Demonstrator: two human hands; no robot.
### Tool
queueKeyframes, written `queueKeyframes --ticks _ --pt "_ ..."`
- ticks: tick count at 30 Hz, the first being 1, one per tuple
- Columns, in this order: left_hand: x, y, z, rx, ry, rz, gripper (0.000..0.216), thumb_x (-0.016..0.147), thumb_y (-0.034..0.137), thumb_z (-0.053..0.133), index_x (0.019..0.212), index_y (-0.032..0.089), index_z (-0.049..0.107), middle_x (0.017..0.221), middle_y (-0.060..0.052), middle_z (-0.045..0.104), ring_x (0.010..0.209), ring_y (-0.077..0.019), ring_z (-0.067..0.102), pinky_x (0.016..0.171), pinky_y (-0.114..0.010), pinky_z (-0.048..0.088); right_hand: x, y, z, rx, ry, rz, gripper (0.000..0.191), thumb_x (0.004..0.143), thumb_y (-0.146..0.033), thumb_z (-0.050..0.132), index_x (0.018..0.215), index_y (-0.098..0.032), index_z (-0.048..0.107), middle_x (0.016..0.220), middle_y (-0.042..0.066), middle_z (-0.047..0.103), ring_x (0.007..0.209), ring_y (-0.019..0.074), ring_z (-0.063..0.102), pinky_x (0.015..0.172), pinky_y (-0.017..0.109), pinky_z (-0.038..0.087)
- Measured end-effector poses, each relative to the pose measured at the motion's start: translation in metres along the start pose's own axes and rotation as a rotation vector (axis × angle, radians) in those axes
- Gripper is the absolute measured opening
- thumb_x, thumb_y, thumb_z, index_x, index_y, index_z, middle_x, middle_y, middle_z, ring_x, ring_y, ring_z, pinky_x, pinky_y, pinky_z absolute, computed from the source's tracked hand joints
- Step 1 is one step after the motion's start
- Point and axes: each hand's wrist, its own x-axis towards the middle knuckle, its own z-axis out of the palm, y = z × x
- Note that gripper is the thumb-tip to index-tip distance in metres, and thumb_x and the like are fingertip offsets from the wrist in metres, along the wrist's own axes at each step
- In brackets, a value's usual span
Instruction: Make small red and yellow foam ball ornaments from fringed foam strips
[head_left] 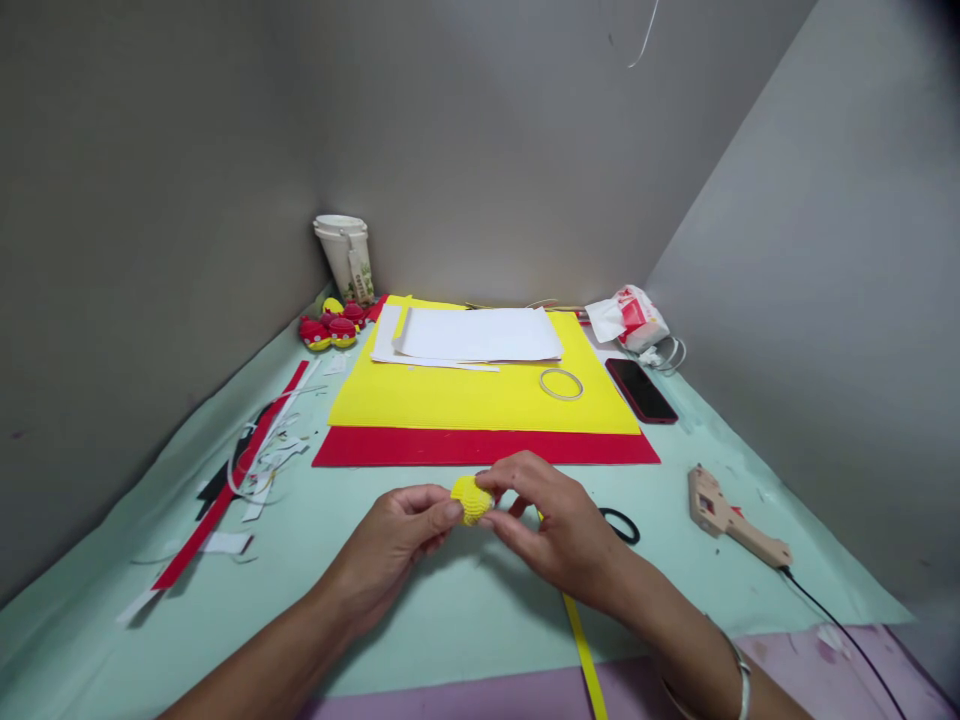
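Observation:
Above the middle of the table, a small yellow dome-shaped piece with a ribbed surface (pixel 472 499) is held between both hands. My left hand (pixel 409 525) pinches its left side between thumb and forefinger. My right hand (pixel 551 515) grips its right side with thumb and fingertips, and covers part of it. A narrow yellow strip (pixel 581 650) runs from beneath my right hand to the near edge of the table. A black loop handle (pixel 622 525) sticks out behind my right wrist; the rest of it is hidden.
Yellow sheets (pixel 480 400) and white paper (pixel 480 333) lie over a red sheet (pixel 487 447), with a ring (pixel 561 384) on top. Red strips and scraps (pixel 240 470) lie left, below red-yellow pieces (pixel 330 328) and a cup (pixel 346 260). At right are a phone (pixel 641 390) and a corded glue gun (pixel 735 520).

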Motion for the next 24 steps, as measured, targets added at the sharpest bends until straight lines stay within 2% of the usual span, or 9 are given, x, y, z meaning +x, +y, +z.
queueKeyframes --ticks 7,18,24 --pt "-0.0004 0.0013 0.0020 0.006 0.026 0.016 0.020 0.068 0.033 0.079 0.066 0.016 0.069 0.059 0.003 0.051 0.057 -0.0106 0.038 0.055 -0.023 0.030 -0.0010 0.0012 0.0016 -0.017 0.015 -0.009 0.027 0.087 -0.017 0.063 0.113 -0.023 0.061 0.103 0.006 0.064 0.087 0.0159 0.062 0.072 0.028 0.057" --pt "0.0004 0.0006 0.0020 -0.014 -0.022 0.008 0.023 0.076 0.037 0.075 0.074 0.014 0.072 0.068 -0.002 0.062 0.064 -0.0115 0.047 0.062 -0.023 0.037 -0.0011 0.0042 0.0008 -0.054 0.010 -0.004 0.028 0.087 -0.014 0.062 0.113 -0.021 0.060 0.102 0.006 0.063 0.087 0.0163 0.061 0.073 0.029 0.055" --pt "0.0030 -0.0008 0.0020 -0.037 0.000 -0.007 0.021 0.072 0.034 0.078 0.075 0.015 0.073 0.068 -0.001 0.062 0.065 -0.0120 0.049 0.062 -0.023 0.038 -0.0012 0.0065 0.0025 -0.035 0.012 -0.001 0.028 0.086 -0.015 0.063 0.112 -0.023 0.060 0.100 0.005 0.063 0.088 0.0162 0.062 0.072 0.028 0.056"
